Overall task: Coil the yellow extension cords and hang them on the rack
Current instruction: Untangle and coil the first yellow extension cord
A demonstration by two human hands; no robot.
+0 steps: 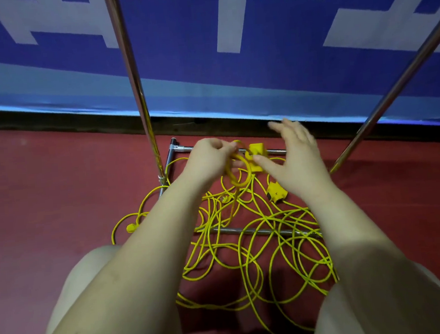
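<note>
The left hand [210, 154] is gripping a small yellow cord coil [236, 174]; at its three o'clock, the right hand [296, 160] is hovering with its grip wide

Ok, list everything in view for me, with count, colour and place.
cords: tangled pile, count unclear, yellow, on the floor across the rack base
coil: one, yellow, small loops in the left hand
socket blocks: two, yellow, one on the floor, one by the coil
rack: one, chrome, two uprights and base bars
floor: red
banner: blue and white, behind the rack
left hand: closed on the coil
right hand: open, beside the coil
knees: two, bare, bottom of view
</note>
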